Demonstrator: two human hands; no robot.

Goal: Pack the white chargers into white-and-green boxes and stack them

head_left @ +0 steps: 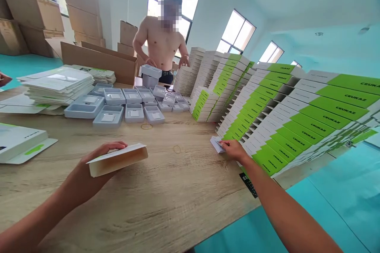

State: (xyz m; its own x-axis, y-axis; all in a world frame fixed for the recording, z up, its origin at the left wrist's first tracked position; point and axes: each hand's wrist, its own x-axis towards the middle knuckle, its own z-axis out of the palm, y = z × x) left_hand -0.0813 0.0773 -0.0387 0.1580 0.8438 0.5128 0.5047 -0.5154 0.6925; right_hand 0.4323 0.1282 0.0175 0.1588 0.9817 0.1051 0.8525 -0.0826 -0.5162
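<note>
My left hand [97, 162] is wrapped round a white cardboard box [118, 161], held just over the table with its open end toward me. To the right, my right hand [233, 149] pinches the edge of some small white printed leaflets [217, 145] lying on the table. They sit right beside the foot of the stacked green-and-white boxes [261, 128]. Whether my fingers have one sheet or more, I cannot tell. Grey plastic trays [114, 97], several with a white piece inside, stand in rows beyond my left hand.
Flat unfolded cartons [59, 83] are piled at the left, with another white box [20, 142] nearer me. Two rubber bands [177, 149] lie mid-table. A black card [248, 185] sits by the right edge. Across the table a person [162, 43] stands by a brown carton [101, 61].
</note>
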